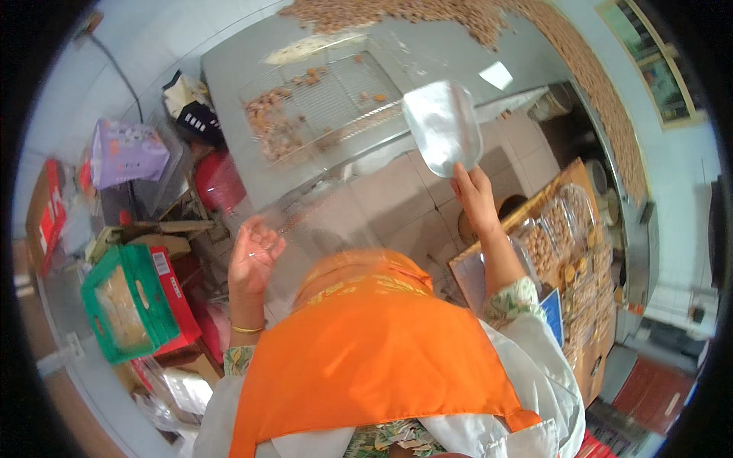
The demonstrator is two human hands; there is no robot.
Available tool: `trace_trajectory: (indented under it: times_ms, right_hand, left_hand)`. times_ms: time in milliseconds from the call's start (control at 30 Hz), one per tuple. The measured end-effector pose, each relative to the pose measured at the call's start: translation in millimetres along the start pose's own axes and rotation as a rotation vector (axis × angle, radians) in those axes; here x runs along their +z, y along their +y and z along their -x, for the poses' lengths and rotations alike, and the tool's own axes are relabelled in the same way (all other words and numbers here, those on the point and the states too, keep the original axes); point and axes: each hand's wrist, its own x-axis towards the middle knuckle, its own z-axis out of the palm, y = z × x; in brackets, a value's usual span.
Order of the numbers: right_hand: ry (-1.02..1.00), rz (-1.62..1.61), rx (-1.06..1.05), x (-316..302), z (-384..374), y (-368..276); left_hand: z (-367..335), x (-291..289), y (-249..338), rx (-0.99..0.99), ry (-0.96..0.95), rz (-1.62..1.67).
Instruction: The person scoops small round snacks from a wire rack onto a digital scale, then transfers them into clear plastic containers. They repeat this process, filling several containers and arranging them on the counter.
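Note:
My right hand is closed around the near end of a shiny metal scoop. The scoop is held in the air over the table's near edge, and no food shows in it. Low on the left, my left hand has its fingers curled on a clear plastic bag, which is smeared and hard to make out against the floor. Beyond both hands, a wire mesh tray lies on the grey metal table. Small brown pieces of food are gathered mostly at its left side.
Many brown pieces cover the table's far side. To the right, a wooden board bears filled clear packs. A green box, a purple package and a red stool stand at left. Tiled floor shows between.

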Motion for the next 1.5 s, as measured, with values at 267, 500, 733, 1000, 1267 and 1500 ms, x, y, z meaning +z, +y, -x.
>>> trace_trajectory:
  times_ms: [267, 500, 733, 1000, 1267, 1500]
  right_hand:
    - [-0.194, 1.032, -0.261, 63.7, -221.8, -38.2]
    - [-0.508, 0.836, 0.373, 118.1, -355.0, -10.3]
    - [-0.711, 0.77, 0.496, 148.4, -419.1, -7.6]
    - [-1.0, 1.204, 0.013, 213.0, -424.8, -22.3]
    - [-1.132, 1.381, -0.207, 282.5, -415.4, -50.2]
    - [-1.205, 1.551, -0.535, 301.5, -411.7, -57.5]
  left_hand:
    - [6.5, -30.7, 23.5, 0.256, 0.325, 0.114]
    - [-15.9, -42.7, 25.5, 0.433, 0.621, 0.189]
    - [-38.6, -35.8, 16.3, 0.593, 0.712, 0.337]
    - [-68.5, -61.1, -19.4, 0.743, 0.639, 0.725]
    - [-151.7, -97.5, -0.5, 0.752, 0.47, 0.724]
    - [-255.6, -110.5, 51.3, 0.586, 0.476, 0.633]
